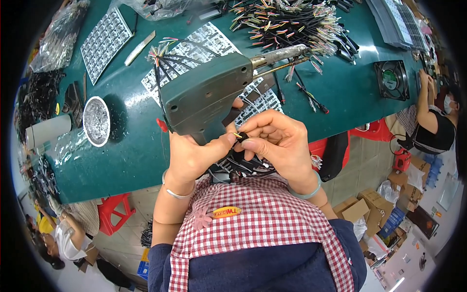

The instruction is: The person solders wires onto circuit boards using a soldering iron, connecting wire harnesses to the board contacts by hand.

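My left hand (pixel 192 158) is closed around the handle of a dark green soldering gun (pixel 206 90), whose metal tip points to the right over the table. The thumb of that hand also presses near a short yellow wire end. Facing it, my right hand (pixel 284 138) pinches a thin black cable (pixel 242 137) between thumb and fingers, and the wire end shows between the two hands. More black cables (pixel 250 168) lie below my hands, at my lap. Beneath the gun are white circuit board panels (pixel 211 38), partly hidden by it.
A big pile of black cables with stripped coloured ends (pixel 292 24) covers the far table. At left stand a white-rimmed cup (pixel 90 139) and another board panel (pixel 104 44); a flat blade-like tool (pixel 140 47) lies nearby. A square black fan (pixel 391 80) is at right. Other people sit at both sides.
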{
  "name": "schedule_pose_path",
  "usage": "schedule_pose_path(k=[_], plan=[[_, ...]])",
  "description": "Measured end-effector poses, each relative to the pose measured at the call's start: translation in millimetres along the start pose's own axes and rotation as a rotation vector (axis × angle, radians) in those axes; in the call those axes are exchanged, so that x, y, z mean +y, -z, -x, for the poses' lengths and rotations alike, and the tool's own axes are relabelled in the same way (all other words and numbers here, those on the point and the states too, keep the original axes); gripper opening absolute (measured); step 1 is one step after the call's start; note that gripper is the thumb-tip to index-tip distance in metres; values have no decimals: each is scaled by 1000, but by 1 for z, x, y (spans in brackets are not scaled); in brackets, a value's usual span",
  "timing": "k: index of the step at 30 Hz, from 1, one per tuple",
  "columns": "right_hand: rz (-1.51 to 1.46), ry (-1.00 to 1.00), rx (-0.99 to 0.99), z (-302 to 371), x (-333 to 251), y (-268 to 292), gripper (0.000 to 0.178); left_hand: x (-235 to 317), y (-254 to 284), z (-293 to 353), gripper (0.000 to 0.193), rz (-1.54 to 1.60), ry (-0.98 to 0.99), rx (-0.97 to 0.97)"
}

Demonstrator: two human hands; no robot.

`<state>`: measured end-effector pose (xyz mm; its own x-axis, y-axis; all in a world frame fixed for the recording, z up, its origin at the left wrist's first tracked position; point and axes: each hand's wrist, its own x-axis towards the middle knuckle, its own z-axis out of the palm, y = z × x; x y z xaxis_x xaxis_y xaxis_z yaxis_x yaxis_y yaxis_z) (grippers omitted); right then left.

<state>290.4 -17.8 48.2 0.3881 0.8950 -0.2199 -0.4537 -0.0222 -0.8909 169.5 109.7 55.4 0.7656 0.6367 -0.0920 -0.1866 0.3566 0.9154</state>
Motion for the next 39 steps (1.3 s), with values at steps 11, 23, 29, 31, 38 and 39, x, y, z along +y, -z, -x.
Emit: schedule_pose_path(k=[11, 23, 29, 31, 38, 39], plan=[[539, 445, 329, -1, 20, -14, 21, -13, -16, 5, 43, -120, -124, 175], [747, 408, 491, -16, 4, 20, 18, 7, -2, 38, 46, -183, 39, 303], [595, 358, 514, -24, 14, 24, 17, 0, 20, 64, 56, -430, -55, 338], [606, 366, 525, -24, 12, 24, 17, 1, 21, 73, 50, -488, -75, 293], [740, 414, 502, -29, 12, 27, 15, 1, 24, 80, 49, -635, 23, 320], [758, 396, 513, -28, 11, 26, 15, 0, 25, 78, 34, -726, 6, 320]])
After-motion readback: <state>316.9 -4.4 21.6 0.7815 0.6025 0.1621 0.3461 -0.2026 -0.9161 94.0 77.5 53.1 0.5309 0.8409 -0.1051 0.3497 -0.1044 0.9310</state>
